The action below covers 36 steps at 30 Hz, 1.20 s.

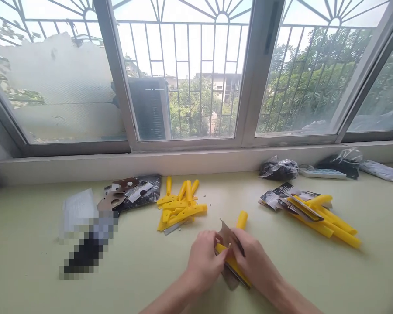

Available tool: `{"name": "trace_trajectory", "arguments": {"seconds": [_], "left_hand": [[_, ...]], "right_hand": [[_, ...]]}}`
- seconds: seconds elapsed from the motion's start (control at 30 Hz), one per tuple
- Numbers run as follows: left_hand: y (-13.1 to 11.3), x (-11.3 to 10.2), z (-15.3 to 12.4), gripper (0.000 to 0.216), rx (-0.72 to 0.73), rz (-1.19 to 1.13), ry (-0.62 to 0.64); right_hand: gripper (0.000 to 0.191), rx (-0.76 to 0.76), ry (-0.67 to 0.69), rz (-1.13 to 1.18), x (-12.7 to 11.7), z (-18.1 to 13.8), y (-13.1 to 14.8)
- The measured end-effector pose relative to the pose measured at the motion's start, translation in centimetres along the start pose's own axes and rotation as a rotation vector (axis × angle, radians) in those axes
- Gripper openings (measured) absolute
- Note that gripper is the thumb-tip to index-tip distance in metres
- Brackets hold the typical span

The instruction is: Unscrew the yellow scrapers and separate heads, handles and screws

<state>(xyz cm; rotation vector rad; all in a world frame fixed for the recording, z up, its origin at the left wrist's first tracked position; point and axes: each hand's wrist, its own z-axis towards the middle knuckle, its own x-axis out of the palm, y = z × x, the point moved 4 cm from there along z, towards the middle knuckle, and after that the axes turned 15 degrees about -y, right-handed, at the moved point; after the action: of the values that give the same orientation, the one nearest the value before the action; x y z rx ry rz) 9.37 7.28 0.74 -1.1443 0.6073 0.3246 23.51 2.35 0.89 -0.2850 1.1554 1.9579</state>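
Note:
Near the front middle of the table, a yellow T-shaped scraper is in my hands, its handle pointing away from me. A folded cardboard sleeve stands partly open around its wide head, with a dark edge running toward me. My left hand grips the left end of the head, thumb and fingers closed. On the other side, my right hand is closed around the cardboard and the scraper, its thumb close to my left thumb. The palms hide part of the head.
Several loose yellow scrapers lie in a pile ahead, with small nuts beside them. Carded yellow scrapers are stacked at right. Cardboard cards, a black bag and a clear plastic bag lie left. Bags line the windowsill.

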Motion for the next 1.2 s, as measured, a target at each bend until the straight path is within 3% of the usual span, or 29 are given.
{"name": "trace_trajectory", "arguments": {"seconds": [0.13,0.23,0.37,0.6,0.67,0.73,0.83,0.93,0.97,1.0,1.1,1.2], "left_hand": [[0.1,0.2,0.0,0.021,-0.103,-0.007,0.103],[-0.1,0.0,-0.3,0.02,-0.116,-0.057,0.083],[0.3,-0.6,-0.3,0.018,-0.147,-0.174,0.042],[3.6,-0.4,1.1,0.031,-0.405,-0.54,-0.059],[3.9,-0.2,1.4,0.034,-0.429,-0.6,-0.093],[3.8,-0.2,1.3,0.032,-0.43,-0.582,-0.115],[3.3,-0.2,1.1,0.029,-0.414,-0.54,-0.133],[3.3,-0.2,1.0,0.027,-0.4,-0.539,-0.124],[3.5,-0.2,1.1,0.029,-0.401,-0.55,-0.118],[3.6,-0.2,1.2,0.033,-0.41,-0.571,-0.109],[4.2,-0.1,1.5,0.056,-0.483,-0.67,-0.083],[4.2,0.1,1.8,0.056,-0.542,-0.759,-0.071]], "right_hand": [[0.029,-0.117,0.024,-0.088,-0.4,0.3,-1.0],[0.035,-0.273,0.025,-0.185,-0.8,1.1,-1.7],[0.035,-0.396,-0.12,-0.352,-1.8,3.8,-3.3],[0.025,-0.239,-0.353,-0.501,-5.3,10.1,-9.6],[0.021,-0.157,-0.514,-0.442,-6.5,12.5,-10.0],[0.023,-0.044,-0.663,-0.334,-6.9,15.6,-8.6],[0.024,-0.071,-0.734,-0.132,-4.2,21.3,-2.0],[0.027,-0.112,-0.715,0.036,1.9,25.6,6.2],[0.029,-0.137,-0.569,0.105,4.8,26.5,8.5],[0.029,-0.168,-0.339,0.164,7.9,26.8,10.3],[0.033,-0.214,-0.036,0.23,13.5,24.9,11.7],[0.027,-0.213,0.04,0.273,12.9,21.0,7.8]]}}
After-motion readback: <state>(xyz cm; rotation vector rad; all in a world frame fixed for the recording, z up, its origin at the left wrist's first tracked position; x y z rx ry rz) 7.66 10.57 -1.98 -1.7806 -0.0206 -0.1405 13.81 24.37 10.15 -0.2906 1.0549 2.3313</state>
